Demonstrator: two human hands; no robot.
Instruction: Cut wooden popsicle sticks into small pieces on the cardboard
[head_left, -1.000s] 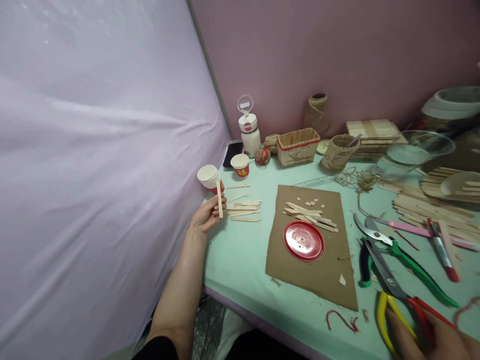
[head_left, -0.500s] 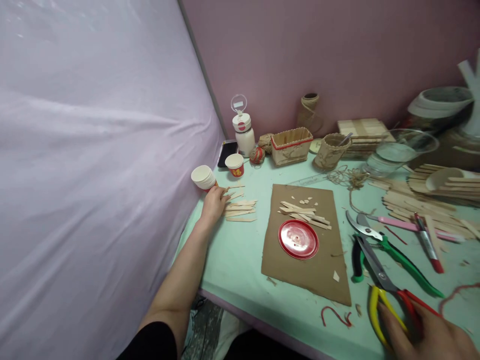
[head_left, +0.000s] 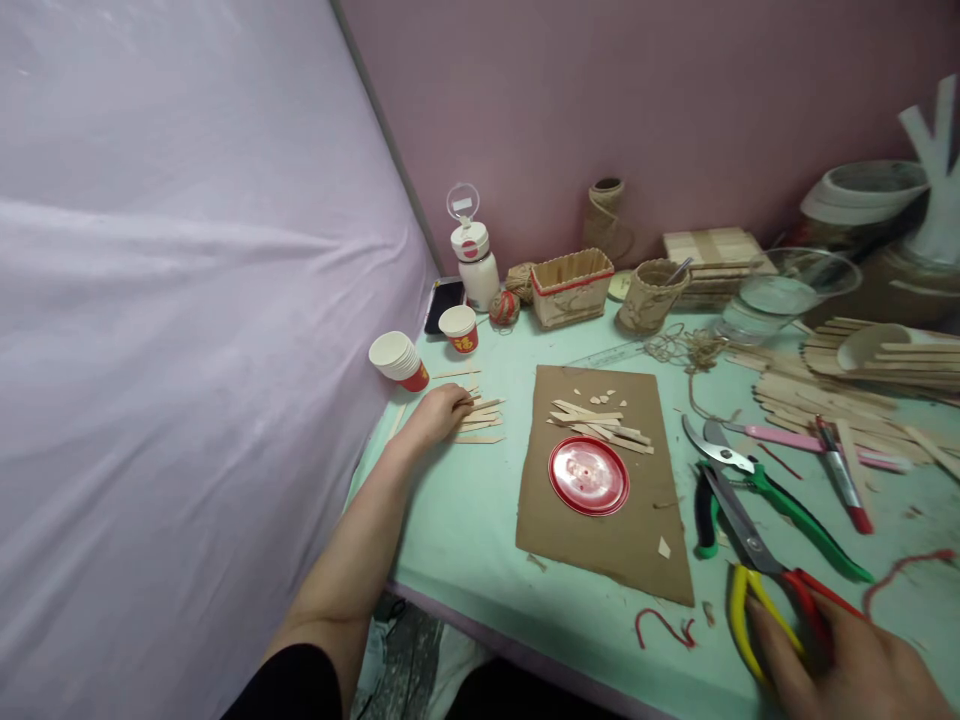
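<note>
L hand (head_left: 439, 412) lies flat, fingers loosely together on the wooden craft sticks (head_left: 480, 420); sticks run lengthwise past fingertips. R hand (head_left: 847, 665) grips the scissors (head_left: 757, 570).

Right hand (head_left: 847, 670) cut off by the bottom edge at the tabletop's near right corner, covering the scissors' handles (head_left: 780, 620). Left hand (head_left: 439, 412) hiding part of the stick pile (head_left: 484, 420); fingers' grip unclear.
</note>
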